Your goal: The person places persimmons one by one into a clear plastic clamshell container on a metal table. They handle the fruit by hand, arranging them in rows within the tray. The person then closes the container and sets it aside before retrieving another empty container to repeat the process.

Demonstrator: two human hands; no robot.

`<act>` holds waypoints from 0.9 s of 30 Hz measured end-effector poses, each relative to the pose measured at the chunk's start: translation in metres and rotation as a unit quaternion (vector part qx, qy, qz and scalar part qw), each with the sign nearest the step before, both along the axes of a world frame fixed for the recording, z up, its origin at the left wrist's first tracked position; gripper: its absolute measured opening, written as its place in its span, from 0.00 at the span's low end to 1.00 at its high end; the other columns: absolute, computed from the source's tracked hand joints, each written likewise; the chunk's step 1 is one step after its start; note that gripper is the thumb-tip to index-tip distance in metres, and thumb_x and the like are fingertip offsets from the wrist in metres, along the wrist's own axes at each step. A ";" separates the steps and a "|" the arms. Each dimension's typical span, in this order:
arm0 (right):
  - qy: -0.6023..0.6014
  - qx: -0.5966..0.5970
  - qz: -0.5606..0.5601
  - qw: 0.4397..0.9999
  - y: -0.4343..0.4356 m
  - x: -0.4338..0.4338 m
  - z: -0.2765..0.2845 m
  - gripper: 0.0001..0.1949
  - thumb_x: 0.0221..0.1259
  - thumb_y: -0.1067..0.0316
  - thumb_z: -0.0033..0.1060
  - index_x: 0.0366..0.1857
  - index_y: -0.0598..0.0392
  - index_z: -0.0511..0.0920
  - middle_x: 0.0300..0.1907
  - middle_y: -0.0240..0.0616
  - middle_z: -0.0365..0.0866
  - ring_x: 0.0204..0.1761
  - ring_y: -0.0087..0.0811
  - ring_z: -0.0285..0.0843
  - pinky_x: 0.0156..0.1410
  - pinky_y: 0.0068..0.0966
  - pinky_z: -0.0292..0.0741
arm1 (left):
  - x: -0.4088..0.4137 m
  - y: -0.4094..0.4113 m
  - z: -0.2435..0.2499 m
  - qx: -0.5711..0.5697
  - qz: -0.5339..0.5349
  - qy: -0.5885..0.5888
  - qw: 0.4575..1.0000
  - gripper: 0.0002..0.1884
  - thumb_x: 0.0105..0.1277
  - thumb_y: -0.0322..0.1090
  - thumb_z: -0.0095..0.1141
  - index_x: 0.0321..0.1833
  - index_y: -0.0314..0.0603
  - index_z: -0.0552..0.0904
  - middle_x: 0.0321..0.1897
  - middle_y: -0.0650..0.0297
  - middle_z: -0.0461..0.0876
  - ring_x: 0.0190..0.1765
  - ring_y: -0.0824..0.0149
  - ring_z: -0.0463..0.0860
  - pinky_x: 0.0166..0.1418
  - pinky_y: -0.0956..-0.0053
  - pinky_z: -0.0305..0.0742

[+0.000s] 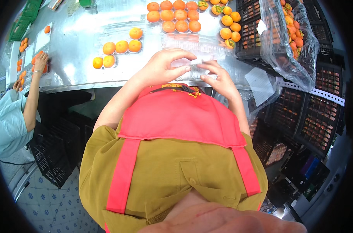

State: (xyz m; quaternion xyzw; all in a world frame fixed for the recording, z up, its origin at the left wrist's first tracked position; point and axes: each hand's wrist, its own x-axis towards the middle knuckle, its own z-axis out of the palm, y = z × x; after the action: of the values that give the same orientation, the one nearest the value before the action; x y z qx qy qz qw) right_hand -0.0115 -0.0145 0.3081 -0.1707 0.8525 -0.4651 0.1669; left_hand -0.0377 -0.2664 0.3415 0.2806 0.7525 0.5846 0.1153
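Note:
My left hand (170, 64) is over the near edge of the metal table, its thumb and fingers apart and curved. Facing it, my right hand (218, 72) has bent fingers, slightly blurred. Clear plastic (191, 61), apparently a tray, lies between and beneath both hands; whether either hand grips it cannot be made out. Just beyond are more clear plastic trays (199, 45). Farther back, orange persimmons (181, 14) fill clear trays in rows. To the left, several persimmons (121, 46) sit in partly filled trays. Loose persimmons (230, 26), some with green calyxes, lie to the right.
A black plastic crate (247, 35) stands on the right beside a plastic-lined crate of persimmons (294, 35). Stacked black crates (319, 116) hold more fruit. At left, a co-worker's hand (41, 62) touches persimmons. Green baskets (25, 21) stand at the far left.

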 end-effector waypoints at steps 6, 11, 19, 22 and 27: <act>0.057 0.008 -0.090 0.994 -0.002 -0.032 0.010 0.24 0.60 0.62 0.61 0.60 0.55 0.73 0.57 0.47 0.73 0.59 0.39 0.73 0.61 0.31 0.72 | 0.009 0.001 0.004 -0.045 -0.070 -0.102 0.991 0.13 0.65 0.31 0.57 0.51 0.37 0.81 0.39 0.59 0.85 0.43 0.69 0.84 0.47 0.73 0.78; 0.102 -0.076 -0.101 0.987 -0.001 -0.057 0.013 0.23 0.61 0.62 0.60 0.61 0.56 0.73 0.55 0.44 0.75 0.57 0.33 0.75 0.59 0.29 0.73 | 0.006 0.004 -0.027 -0.060 -0.024 -0.028 0.997 0.21 0.64 0.32 0.57 0.61 0.39 0.75 0.51 0.57 0.80 0.55 0.65 0.78 0.60 0.70 0.72; 0.029 0.042 -0.224 0.973 0.040 -0.042 -0.024 0.12 0.52 0.62 0.68 0.36 0.57 0.83 0.39 0.37 0.83 0.42 0.29 0.81 0.49 0.25 0.75 | -0.040 -0.003 -0.025 -0.051 0.061 0.070 0.994 0.28 0.67 0.38 0.54 0.71 0.53 0.67 0.66 0.56 0.69 0.67 0.60 0.71 0.67 0.64 0.68; 0.093 0.108 -0.234 0.962 0.041 -0.028 -0.048 0.14 0.47 0.62 0.72 0.36 0.57 0.82 0.42 0.41 0.81 0.47 0.38 0.80 0.53 0.29 0.74 | -0.048 -0.004 -0.030 -0.069 0.077 0.066 0.992 0.28 0.67 0.40 0.54 0.71 0.53 0.67 0.67 0.58 0.69 0.67 0.60 0.71 0.67 0.62 0.69; 0.142 0.135 -0.231 0.953 0.025 -0.011 -0.069 0.28 0.46 0.66 0.71 0.56 0.54 0.75 0.54 0.47 0.75 0.60 0.45 0.70 0.65 0.35 0.67 | -0.054 -0.006 -0.030 -0.087 0.069 0.039 0.993 0.26 0.67 0.40 0.54 0.69 0.48 0.70 0.65 0.60 0.72 0.66 0.61 0.72 0.67 0.64 0.69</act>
State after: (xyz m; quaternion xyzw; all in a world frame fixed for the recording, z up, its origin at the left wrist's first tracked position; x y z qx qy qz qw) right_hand -0.0225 0.0103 0.2389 -0.0094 0.9382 -0.3429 -0.0465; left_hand -0.0919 -0.2723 0.3116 0.2392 0.8221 0.5119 0.0695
